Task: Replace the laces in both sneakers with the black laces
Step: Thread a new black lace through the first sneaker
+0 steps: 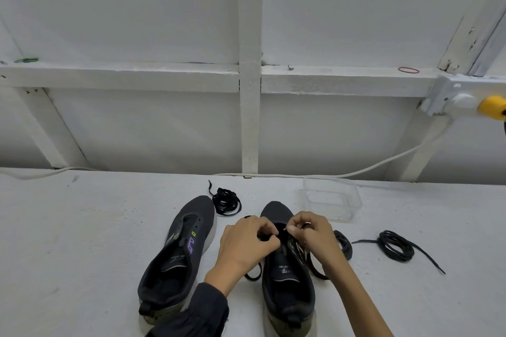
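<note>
Both hands hunch over the dark grey mesh sneaker on the right [287, 295]: my left hand [247, 241] pinches its flat black lace [316, 268] at the eyelets, and my right hand [312, 232] nips the lace's tip between thumb and forefinger. I judge the tip should go through flat and untwisted, with the two ends trailing beside the shoe kept even. Just left sits the laceless dark grey sneaker with purple marks [178, 254], one coiled black lace [226, 201] near its toe, another coiled black bundle [394, 245] well off to my right.
</note>
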Action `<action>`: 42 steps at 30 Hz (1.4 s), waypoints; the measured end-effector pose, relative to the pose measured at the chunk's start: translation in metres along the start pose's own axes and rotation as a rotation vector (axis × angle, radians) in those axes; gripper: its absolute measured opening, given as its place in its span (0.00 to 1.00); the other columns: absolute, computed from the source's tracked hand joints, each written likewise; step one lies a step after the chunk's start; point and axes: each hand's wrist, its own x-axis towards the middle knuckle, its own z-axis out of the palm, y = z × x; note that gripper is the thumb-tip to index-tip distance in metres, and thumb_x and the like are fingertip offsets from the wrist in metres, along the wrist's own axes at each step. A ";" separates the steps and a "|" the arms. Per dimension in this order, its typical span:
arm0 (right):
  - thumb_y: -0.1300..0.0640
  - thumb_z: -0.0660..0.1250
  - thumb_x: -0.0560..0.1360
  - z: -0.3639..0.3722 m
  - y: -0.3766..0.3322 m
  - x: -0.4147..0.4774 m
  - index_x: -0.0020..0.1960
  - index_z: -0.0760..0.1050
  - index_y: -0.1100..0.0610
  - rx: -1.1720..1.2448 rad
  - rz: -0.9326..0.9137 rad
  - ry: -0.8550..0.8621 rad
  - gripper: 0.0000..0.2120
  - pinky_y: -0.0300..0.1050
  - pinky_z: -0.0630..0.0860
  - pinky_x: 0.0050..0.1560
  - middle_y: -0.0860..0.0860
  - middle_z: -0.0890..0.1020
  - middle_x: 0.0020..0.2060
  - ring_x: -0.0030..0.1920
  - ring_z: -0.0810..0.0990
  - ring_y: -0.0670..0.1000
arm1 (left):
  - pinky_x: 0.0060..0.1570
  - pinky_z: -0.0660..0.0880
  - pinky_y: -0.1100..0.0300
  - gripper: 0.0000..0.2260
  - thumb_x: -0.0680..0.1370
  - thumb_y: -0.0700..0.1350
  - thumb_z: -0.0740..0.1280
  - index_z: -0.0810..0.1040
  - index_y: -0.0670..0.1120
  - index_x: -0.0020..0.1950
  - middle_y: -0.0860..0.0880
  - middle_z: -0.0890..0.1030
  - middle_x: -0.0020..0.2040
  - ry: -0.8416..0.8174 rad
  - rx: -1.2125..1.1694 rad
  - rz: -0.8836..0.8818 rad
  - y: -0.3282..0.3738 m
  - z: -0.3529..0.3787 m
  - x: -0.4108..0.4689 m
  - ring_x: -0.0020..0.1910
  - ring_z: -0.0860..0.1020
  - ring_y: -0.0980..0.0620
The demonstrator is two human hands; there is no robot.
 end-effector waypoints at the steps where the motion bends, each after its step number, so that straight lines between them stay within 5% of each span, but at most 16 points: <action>1: 0.67 0.70 0.71 -0.002 -0.003 0.001 0.34 0.79 0.53 -0.045 -0.021 -0.001 0.11 0.40 0.70 0.37 0.47 0.78 0.34 0.34 0.74 0.48 | 0.56 0.73 0.55 0.08 0.67 0.57 0.64 0.78 0.61 0.44 0.61 0.79 0.45 0.004 0.008 0.001 0.000 0.000 0.000 0.49 0.76 0.62; 5: 0.63 0.72 0.69 -0.008 -0.019 0.002 0.34 0.79 0.51 -0.165 -0.054 0.004 0.09 0.47 0.73 0.49 0.47 0.78 0.42 0.43 0.76 0.49 | 0.58 0.71 0.54 0.08 0.70 0.56 0.66 0.79 0.60 0.48 0.60 0.78 0.49 -0.006 0.031 0.008 0.002 0.002 0.000 0.52 0.75 0.61; 10: 0.65 0.72 0.70 -0.023 -0.051 0.003 0.36 0.80 0.54 -0.092 -0.159 0.045 0.08 0.40 0.68 0.43 0.51 0.77 0.43 0.42 0.74 0.46 | 0.54 0.71 0.58 0.09 0.72 0.56 0.66 0.80 0.60 0.50 0.61 0.77 0.49 -0.006 0.053 0.016 0.001 0.001 -0.001 0.49 0.73 0.63; 15: 0.62 0.73 0.71 -0.022 -0.054 0.001 0.38 0.81 0.54 -0.082 -0.243 -0.099 0.06 0.38 0.70 0.44 0.50 0.82 0.43 0.44 0.79 0.48 | 0.52 0.73 0.54 0.08 0.66 0.59 0.62 0.75 0.58 0.38 0.60 0.73 0.48 -0.074 0.032 0.025 0.005 0.001 0.007 0.49 0.74 0.57; 20: 0.60 0.74 0.71 -0.038 -0.033 0.003 0.42 0.84 0.51 -0.201 -0.185 -0.206 0.05 0.34 0.72 0.43 0.46 0.85 0.39 0.42 0.80 0.44 | 0.51 0.68 0.57 0.09 0.68 0.60 0.68 0.73 0.57 0.37 0.59 0.72 0.49 -0.081 0.134 0.047 0.006 0.007 0.014 0.50 0.71 0.56; 25: 0.59 0.75 0.70 -0.038 -0.011 0.000 0.36 0.82 0.44 -0.397 -0.105 -0.255 0.10 0.44 0.77 0.45 0.42 0.84 0.33 0.38 0.80 0.43 | 0.50 0.67 0.57 0.06 0.73 0.57 0.67 0.79 0.56 0.44 0.57 0.71 0.49 -0.029 0.213 0.057 0.009 0.011 0.017 0.53 0.71 0.53; 33: 0.62 0.72 0.71 -0.019 0.000 0.001 0.34 0.79 0.50 -0.381 -0.091 -0.222 0.10 0.43 0.71 0.39 0.47 0.79 0.29 0.32 0.75 0.46 | 0.49 0.70 0.59 0.09 0.70 0.54 0.72 0.83 0.54 0.48 0.57 0.71 0.50 -0.077 0.163 0.037 0.009 0.009 0.021 0.52 0.73 0.53; 42: 0.64 0.77 0.66 -0.016 0.005 0.001 0.44 0.80 0.52 -0.193 -0.042 -0.138 0.11 0.48 0.80 0.39 0.53 0.82 0.37 0.35 0.81 0.50 | 0.47 0.70 0.61 0.10 0.67 0.53 0.76 0.83 0.53 0.46 0.58 0.71 0.51 -0.071 0.107 -0.009 0.009 0.016 0.021 0.55 0.71 0.54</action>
